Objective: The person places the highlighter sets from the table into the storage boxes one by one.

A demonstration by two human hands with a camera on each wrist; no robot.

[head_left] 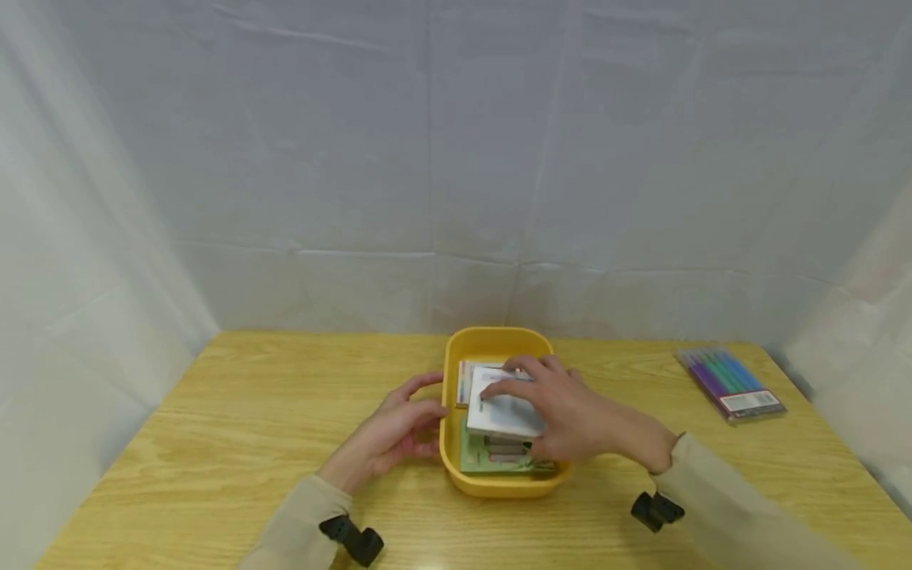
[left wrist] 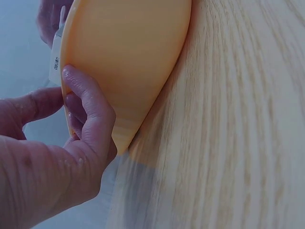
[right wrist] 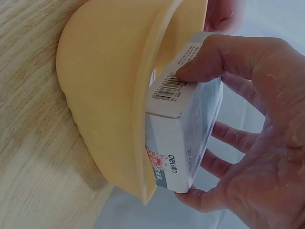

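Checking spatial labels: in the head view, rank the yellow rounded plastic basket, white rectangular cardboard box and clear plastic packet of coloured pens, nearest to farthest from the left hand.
1. Yellow plastic basket: touching the left hand.
2. White cardboard box: in the right hand.
3. Packet of coloured pens: off to the right.
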